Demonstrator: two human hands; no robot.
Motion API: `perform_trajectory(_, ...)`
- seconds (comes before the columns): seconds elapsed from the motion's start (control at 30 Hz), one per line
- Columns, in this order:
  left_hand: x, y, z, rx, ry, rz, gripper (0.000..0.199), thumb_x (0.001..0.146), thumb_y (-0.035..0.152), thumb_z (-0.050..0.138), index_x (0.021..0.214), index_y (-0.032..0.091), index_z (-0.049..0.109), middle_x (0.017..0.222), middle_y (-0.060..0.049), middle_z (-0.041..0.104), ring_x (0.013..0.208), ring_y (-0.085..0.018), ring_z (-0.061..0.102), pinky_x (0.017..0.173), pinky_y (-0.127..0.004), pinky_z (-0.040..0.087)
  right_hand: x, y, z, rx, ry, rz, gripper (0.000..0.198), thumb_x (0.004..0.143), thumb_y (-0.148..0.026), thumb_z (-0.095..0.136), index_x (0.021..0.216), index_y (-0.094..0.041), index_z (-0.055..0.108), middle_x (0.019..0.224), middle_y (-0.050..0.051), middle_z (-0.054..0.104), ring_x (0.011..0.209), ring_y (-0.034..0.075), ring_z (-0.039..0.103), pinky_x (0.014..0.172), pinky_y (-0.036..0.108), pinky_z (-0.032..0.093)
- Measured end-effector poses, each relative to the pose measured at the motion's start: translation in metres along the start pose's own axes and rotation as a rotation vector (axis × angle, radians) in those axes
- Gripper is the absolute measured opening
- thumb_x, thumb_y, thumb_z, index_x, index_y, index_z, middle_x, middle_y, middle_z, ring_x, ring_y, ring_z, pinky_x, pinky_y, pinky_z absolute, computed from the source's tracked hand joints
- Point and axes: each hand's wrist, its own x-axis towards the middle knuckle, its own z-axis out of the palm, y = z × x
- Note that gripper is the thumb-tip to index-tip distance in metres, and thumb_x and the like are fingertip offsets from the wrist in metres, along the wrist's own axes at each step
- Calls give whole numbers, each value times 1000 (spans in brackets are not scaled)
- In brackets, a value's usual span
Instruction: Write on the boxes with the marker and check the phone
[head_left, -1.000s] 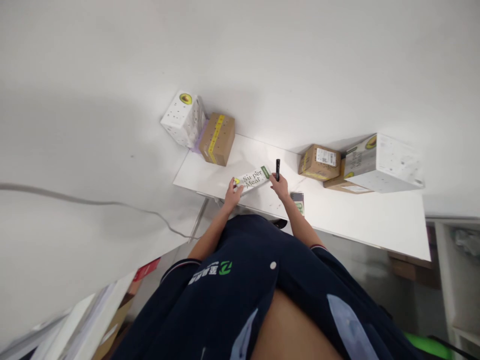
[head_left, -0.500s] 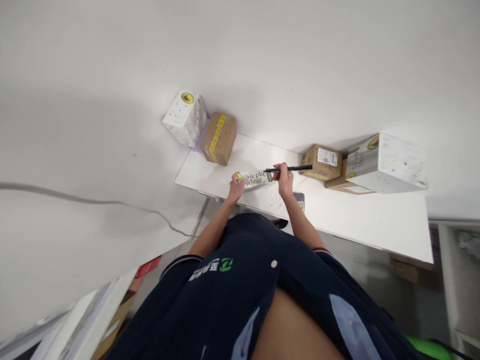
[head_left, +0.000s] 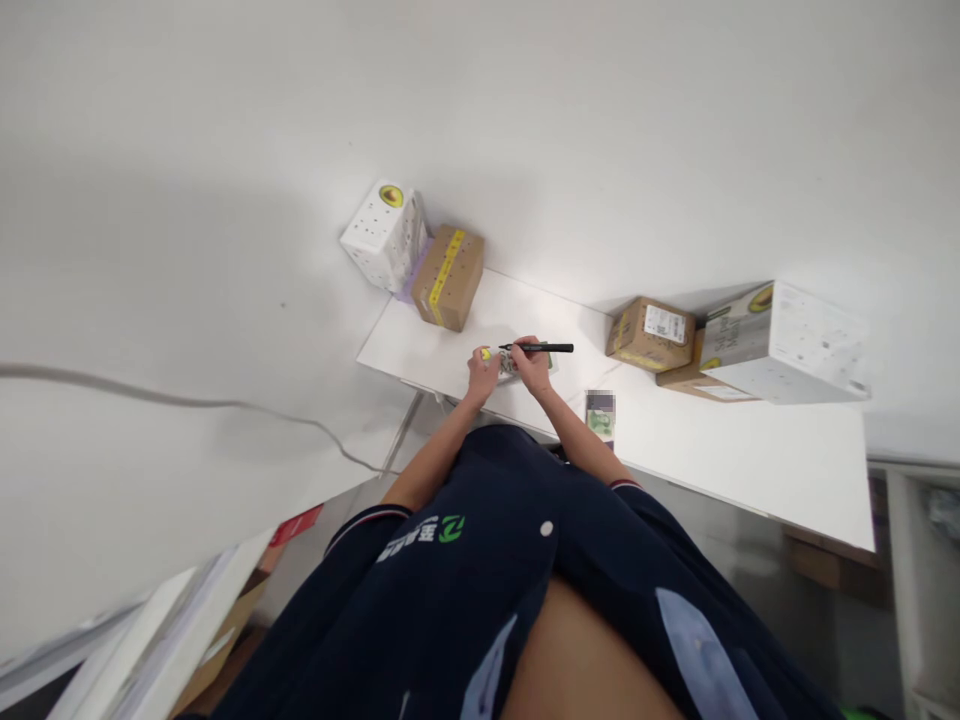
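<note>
My left hand (head_left: 482,376) is closed on the left end of a small white "Su-per Meal" package (head_left: 506,363), near the front edge of the white table. A yellow patch on the package shows by my left fingertips. Between the fingers of my right hand (head_left: 532,368) is a black marker pen (head_left: 556,348). Its tip points left, over the package, and its thick end sticks out to the right. My right hand covers much of the package's printed face; whether the tip touches the surface, I cannot tell.
On the white table (head_left: 742,450), a brown carton (head_left: 448,275) and a white avocado box (head_left: 382,235) stand at the left. More brown cartons (head_left: 651,333) and a larger white avocado box (head_left: 814,340) are at the right. A flat item with a banknote-like picture (head_left: 601,422) lies right of my forearm.
My right hand has moved left with the marker pen, from the package's right end to over its printed face. My left hand keeps its hold. The view has shifted slightly.
</note>
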Motion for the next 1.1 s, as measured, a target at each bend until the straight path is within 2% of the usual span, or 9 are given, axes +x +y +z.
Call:
perform_trajectory(0.13, 0, -1, 1, -15, -9, 19, 32, 90, 29, 51, 121, 18, 48, 116, -14, 57, 121, -27, 52, 98, -42, 45, -3, 0, -1, -103, -20, -96, 10, 76, -32, 59, 79, -23, 56, 67, -5, 54, 62, 11, 51, 63, 23, 46)
perform_trajectory(0.27, 0, -2, 1, -19, -17, 30, 32, 91, 23, 47, 122, 15, 48, 115, -16, 55, 119, -28, 53, 100, -44, 43, -7, -2, -2, -162, -32, -120, 13, 76, -36, 59, 79, -23, 56, 69, -3, 56, 65, 13, 52, 67, 25, 47)
perform_trajectory(0.6, -1, -2, 0, -30, -14, 36, 28, 90, 20, 45, 118, 16, 49, 117, -16, 56, 118, -29, 52, 105, -44, 41, -7, 2, -4, -242, -55, -154, 24, 78, -47, 57, 83, -23, 55, 70, -2, 56, 65, 13, 51, 67, 27, 46)
perform_trajectory(0.8, -2, -2, 1, -52, -15, 31, 28, 90, 20, 45, 117, 17, 49, 117, -15, 56, 118, -29, 52, 103, -43, 41, -5, 6, -5, -274, -73, -209, 25, 81, -46, 54, 85, -22, 54, 70, -1, 57, 64, 14, 52, 65, 29, 47)
perform_trajectory(1.1, -1, 0, 2, -76, -14, 33, 29, 88, 18, 47, 117, 14, 50, 116, -18, 54, 118, -31, 51, 104, -44, 39, -4, 6, -5, -322, -101, -197, 25, 83, -46, 53, 87, -22, 54, 72, -1, 56, 66, 14, 53, 67, 29, 46)
